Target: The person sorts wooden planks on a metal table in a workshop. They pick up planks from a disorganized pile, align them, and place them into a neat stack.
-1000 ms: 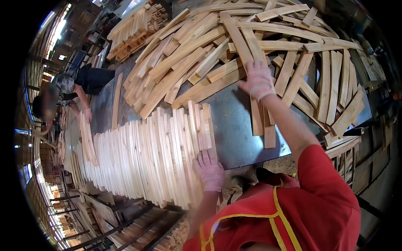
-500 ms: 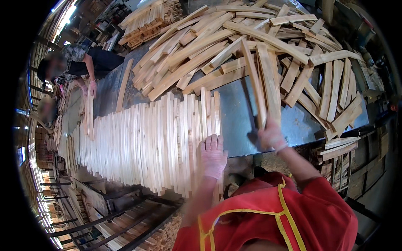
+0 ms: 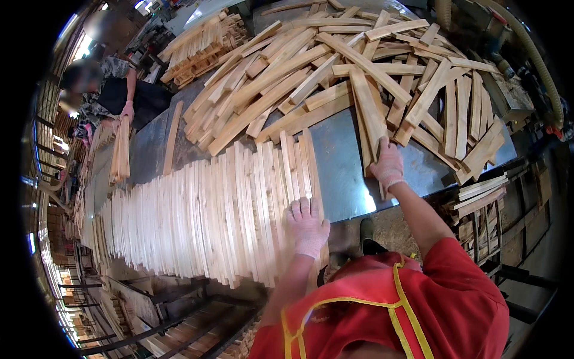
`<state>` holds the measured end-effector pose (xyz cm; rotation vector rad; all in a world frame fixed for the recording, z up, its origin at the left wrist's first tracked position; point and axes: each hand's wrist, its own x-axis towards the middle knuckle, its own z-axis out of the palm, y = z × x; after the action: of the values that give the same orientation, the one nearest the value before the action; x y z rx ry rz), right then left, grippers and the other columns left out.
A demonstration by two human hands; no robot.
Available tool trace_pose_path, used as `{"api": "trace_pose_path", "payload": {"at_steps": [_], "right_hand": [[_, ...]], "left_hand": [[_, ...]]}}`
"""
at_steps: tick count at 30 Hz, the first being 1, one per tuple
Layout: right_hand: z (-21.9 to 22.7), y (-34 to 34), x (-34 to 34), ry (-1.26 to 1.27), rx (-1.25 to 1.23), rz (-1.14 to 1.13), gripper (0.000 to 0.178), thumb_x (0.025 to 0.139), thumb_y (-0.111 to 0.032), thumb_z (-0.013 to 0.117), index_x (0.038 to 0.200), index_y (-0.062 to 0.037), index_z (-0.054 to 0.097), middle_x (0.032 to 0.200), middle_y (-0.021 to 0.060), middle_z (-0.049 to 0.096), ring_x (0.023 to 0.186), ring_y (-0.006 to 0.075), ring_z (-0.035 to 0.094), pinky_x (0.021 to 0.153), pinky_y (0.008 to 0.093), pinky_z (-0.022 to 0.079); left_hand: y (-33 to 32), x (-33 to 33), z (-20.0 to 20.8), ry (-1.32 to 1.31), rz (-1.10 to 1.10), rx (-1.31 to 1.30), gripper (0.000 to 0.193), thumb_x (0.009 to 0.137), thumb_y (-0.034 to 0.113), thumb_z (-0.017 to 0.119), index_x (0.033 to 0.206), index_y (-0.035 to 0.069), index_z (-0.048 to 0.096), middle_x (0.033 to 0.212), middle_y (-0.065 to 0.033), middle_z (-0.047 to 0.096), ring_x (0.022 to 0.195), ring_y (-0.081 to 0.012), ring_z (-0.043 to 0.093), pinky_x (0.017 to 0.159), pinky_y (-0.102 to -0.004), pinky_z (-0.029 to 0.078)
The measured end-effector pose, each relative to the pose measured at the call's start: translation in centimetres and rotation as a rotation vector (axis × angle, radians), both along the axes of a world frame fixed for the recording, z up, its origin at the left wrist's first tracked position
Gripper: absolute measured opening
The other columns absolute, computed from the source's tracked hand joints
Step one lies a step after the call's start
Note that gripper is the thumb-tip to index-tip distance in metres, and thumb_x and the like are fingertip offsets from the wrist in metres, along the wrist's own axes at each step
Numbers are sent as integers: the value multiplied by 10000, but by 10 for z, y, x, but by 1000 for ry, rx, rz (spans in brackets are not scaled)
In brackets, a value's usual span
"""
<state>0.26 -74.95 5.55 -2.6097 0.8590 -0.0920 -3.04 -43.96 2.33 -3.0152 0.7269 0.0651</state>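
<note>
While the left hand (image 3: 308, 229) is lying spread, the right (image 3: 388, 163) is pinching a tan wooden slat's (image 3: 367, 107) five-o'clock end. It's looking stiff.

Woodworking workshop, likely production scale. Shows from the long, grey, shiny flat-topped worktable (image 3: 344, 173): loose heap of light-brown flat wooden slats (image 3: 368, 66) on its far side, packed row of pale narrow wooden strips (image 3: 203, 221) along its near side. Squared stack of cut tan wooden pieces (image 3: 203, 51) at its far left, beige ribbed hose (image 3: 443, 13) beyond its far edge, co-worker in dark trousers (image 3: 131, 99) left of it.
</note>
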Motion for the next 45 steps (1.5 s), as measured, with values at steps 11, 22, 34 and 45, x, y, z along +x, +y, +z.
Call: {"api": "trace_pose_path", "payload": {"at_steps": [11, 22, 34, 45], "right_hand": [[-2, 71, 7, 326, 547, 1094, 590, 938, -503, 603, 1348, -86, 681, 1313, 242, 710, 1224, 441, 664, 1097, 484, 509], [30, -152, 159, -142, 98, 158, 686, 872, -259, 754, 1464, -14, 507, 1303, 304, 638, 1236, 470, 618, 1086, 492, 504], [-32, 49, -21, 142, 448, 796, 812, 846, -377, 777, 1477, 8, 440, 1243, 261, 657, 1193, 442, 633, 1034, 527, 497], [-38, -3, 33, 92, -256, 165, 848, 841, -141, 754, 1607, -73, 397, 1378, 222, 585, 1305, 388, 581, 1082, 421, 487]], "left_hand": [[-11, 0, 19, -34, 10, -142, 847, 824, 592, 758, 1458, 59, 578, 1449, -139, 508, 1402, -381, 400, 1241, -592, 242], [-23, 6, 21, -73, -6, -203, 817, 708, 418, 853, 1397, 71, 584, 1416, -146, 515, 1381, -410, 419, 1210, -623, 287], [-38, -8, 27, 86, 98, -67, 961, 837, 660, 724, 1529, 33, 500, 1550, -154, 452, 1464, -405, 351, 1265, -601, 190], [-28, -24, 0, -47, 18, -112, 904, 884, 615, 682, 1546, 31, 486, 1533, -140, 454, 1470, -382, 339, 1275, -587, 169]]}}
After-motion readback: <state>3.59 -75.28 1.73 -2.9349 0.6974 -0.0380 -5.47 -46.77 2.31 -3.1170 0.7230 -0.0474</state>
